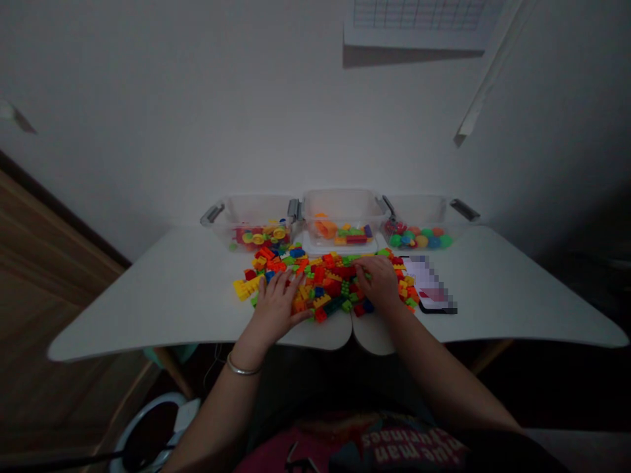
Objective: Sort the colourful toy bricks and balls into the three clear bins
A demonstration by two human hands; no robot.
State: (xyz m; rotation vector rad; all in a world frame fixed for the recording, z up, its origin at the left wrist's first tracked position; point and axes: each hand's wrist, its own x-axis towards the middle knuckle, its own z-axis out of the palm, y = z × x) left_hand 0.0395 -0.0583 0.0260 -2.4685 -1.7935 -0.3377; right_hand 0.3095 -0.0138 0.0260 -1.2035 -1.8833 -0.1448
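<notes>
Left hand spread flat on the block pile, mid-bench. Right hand curled over far blocks; grip on one not discernible. Three clear bins far side. Risk, as judged: a careless sweep knocks near-edge blocks off the bench.

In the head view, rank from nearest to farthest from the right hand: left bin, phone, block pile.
1. block pile, touching, under the right hand.
2. phone, just to its right.
3. left bin, far back on the left.
</notes>
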